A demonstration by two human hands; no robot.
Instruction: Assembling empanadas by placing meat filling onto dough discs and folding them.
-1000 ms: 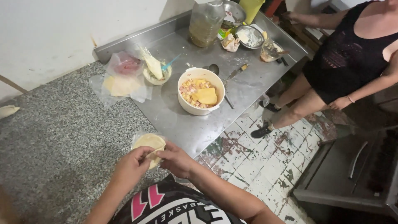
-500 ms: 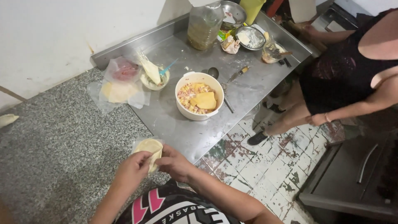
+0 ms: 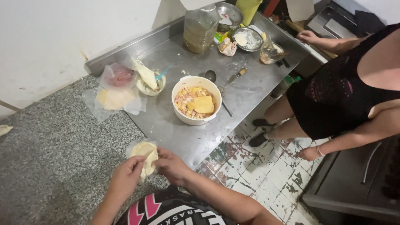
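Observation:
A pale round dough disc lies at the near edge of the counter, folded partly over. My left hand pinches its lower edge. My right hand grips its right side. Both hands meet on the dough. Further back stands a white bowl holding diced filling and yellow cheese slices. A stack of raw dough discs on clear plastic lies at the left, beside a small bowl with a blue utensil.
A large jar of yellowish liquid, metal bowls and a glass stand at the back of the steel counter. Spoon and knife lie right of the white bowl. Another person in black stands on the worn tiled floor.
My hands keep working the dough at the same spot, folding it further. The other person has shifted slightly and reaches an arm toward the back right.

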